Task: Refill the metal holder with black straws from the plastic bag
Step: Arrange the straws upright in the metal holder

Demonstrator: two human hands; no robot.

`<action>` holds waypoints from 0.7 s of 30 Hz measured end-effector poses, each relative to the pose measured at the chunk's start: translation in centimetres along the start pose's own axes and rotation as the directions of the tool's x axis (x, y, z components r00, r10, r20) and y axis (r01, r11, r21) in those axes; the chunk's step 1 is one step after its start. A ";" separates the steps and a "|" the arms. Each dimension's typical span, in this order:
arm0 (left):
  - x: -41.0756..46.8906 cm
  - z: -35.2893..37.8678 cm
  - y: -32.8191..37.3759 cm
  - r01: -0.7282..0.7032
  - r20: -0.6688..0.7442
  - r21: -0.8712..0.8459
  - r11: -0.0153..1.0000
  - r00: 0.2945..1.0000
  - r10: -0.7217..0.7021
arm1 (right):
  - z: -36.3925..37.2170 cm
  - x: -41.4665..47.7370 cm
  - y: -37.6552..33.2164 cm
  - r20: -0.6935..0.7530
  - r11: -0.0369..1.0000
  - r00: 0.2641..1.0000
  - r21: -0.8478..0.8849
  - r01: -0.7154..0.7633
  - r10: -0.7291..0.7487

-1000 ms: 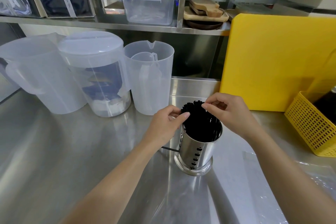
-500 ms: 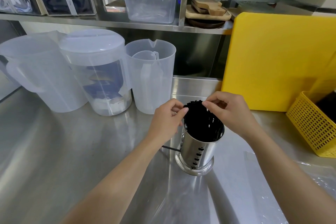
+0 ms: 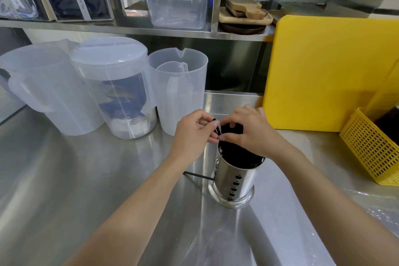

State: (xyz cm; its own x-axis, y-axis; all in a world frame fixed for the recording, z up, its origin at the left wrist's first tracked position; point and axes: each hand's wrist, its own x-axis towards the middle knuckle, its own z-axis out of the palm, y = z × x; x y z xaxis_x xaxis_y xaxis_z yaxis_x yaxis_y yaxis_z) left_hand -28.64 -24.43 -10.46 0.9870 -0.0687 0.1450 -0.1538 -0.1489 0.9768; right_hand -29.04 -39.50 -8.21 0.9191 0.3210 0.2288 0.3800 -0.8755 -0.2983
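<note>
A perforated metal holder [image 3: 234, 181] stands upright on the steel counter, packed with black straws [image 3: 234, 150]. My left hand [image 3: 193, 133] pinches one or two straw tips at the holder's left rim. Over the top of the bundle rests my right hand [image 3: 248, 130], its fingertips meeting the left hand's. One loose black straw [image 3: 197, 176] lies flat on the counter just left of the holder. A clear plastic bag [image 3: 371, 205] lies crumpled at the lower right.
Three translucent plastic jugs [image 3: 181, 90] stand at the back left. A yellow cutting board [image 3: 330, 71] leans at the back right, with a yellow mesh basket [image 3: 373, 147] beside it. A shelf above carries a clear lidded box [image 3: 176, 3] and wooden boards [image 3: 243, 12].
My right hand has moved left across the straw tops to meet my left hand. The left fingers now pinch straw tips at the rim.
</note>
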 end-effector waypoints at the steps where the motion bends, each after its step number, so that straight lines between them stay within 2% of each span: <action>1: 0.1 -0.2 0.3 -0.017 -0.002 0.024 1.000 1.000 0.017 | -0.1 0.1 -0.1 0.009 1.000 1.000 -0.008 -0.001 0.001; 6: 0.4 -1.0 3.2 -0.116 0.004 0.067 0.991 0.993 0.116 | -0.8 0.4 -1.0 0.046 1.000 0.999 0.018 0.017 -0.018; 10: 0.4 -1.8 5.5 -0.207 0.029 0.025 0.978 0.978 0.207 | -1.7 0.5 -1.9 0.045 0.960 0.999 0.280 -0.009 -0.003; 12: 0.3 -2.2 6.4 -0.259 0.022 0.033 0.965 0.966 0.258 | -2.8 0.6 -2.4 -0.005 0.937 1.000 0.350 0.009 -0.008; 15: 0.2 -2.6 7.3 -0.290 -0.010 0.090 0.953 0.956 0.292 | -4.5 0.7 -2.9 -0.106 0.938 0.994 0.343 0.036 0.000; 18: 0.0 -2.4 8.1 -0.323 0.013 0.156 0.934 0.946 0.325 | -5.3 0.7 -3.7 -0.110 0.965 0.991 0.243 0.099 -0.074; 21: -0.4 -1.9 8.3 -0.354 -0.027 0.218 0.909 0.929 0.368 | -5.3 0.3 -4.4 -0.131 0.962 0.984 0.228 0.149 -0.121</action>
State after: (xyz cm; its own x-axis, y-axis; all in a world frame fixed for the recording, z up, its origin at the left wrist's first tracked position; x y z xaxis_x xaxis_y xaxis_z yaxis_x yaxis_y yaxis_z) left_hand -30.19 -23.77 -2.13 0.8619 -0.0919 0.4987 -0.4993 -0.3264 0.8026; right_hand -30.94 -37.48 -1.93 0.8444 0.3746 0.3830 0.5266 -0.7120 -0.4644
